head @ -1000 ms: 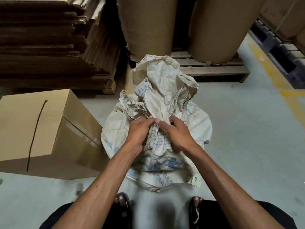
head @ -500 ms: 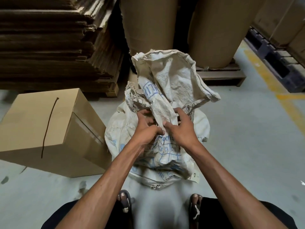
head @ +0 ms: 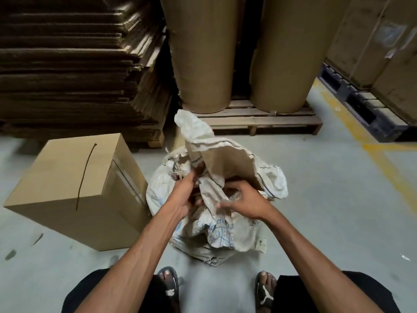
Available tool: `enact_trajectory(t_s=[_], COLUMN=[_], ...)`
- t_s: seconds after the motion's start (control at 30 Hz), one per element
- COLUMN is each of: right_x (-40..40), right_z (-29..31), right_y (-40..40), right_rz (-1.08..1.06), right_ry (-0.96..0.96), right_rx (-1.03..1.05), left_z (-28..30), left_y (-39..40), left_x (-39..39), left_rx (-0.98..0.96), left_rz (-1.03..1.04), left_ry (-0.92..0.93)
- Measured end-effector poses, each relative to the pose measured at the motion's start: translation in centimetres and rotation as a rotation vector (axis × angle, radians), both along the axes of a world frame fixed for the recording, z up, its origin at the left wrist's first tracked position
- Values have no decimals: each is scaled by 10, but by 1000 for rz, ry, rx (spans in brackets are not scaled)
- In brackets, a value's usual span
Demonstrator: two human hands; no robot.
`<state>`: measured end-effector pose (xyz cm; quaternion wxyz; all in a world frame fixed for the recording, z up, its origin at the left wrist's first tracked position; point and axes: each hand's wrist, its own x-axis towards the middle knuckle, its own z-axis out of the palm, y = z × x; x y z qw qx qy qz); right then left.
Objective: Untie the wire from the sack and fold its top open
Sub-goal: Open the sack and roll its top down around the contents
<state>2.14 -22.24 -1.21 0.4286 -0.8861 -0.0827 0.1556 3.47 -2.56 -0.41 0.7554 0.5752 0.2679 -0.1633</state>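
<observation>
**Sack mouth half open, both hands in the folds**

Wire [head: 85, 175] first, far left: a dark length lying along the top of the cardboard box [head: 67, 190], well apart from my hands, so I judge the untying done. Moving right, my left hand [head: 184, 195] is clenched on the crumpled near-left edge of the sack [head: 225, 233]. Centre, the sack stands on the floor straight ahead of me, its tall flap [head: 225, 159] rising up and away. Right hand [head: 246, 201] pinches a twisted strip of cloth just beside the left. Both are equally near. Inside the mouth is hidden by the flap; whether any tie remains there, I cannot tell.
</observation>
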Motion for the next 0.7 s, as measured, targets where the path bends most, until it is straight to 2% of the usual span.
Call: enact_trajectory(t_s=[0.07, 0.2, 0.3, 0.37, 0.5, 0.57, 0.7], right_x=[0, 3, 11, 17, 18, 18, 12], right_z=[4, 13, 19, 24, 23, 18, 20], right_y=[-1, -4, -18, -30, -36, -33, -30], right_rz=[-147, -510, -494, -519, -576, -551, -517], right_ry=[174, 378, 494, 479, 474, 464, 481], right_rx=[266, 1050, 1489, 1531, 1437, 1293, 1080], left_z=[-3, -5, -2, -3, -15, -16, -1], left_y=[-1, 2, 0, 3, 3, 1, 31], left_x=[5, 18, 15, 6, -9, -11, 8], left_rx=[14, 111, 279, 434, 799, 816, 789], left_rz=[41, -3, -154, -286, -614, -718, -1196], left_ry=[1, -35, -192, -337, -550, -527, -350])
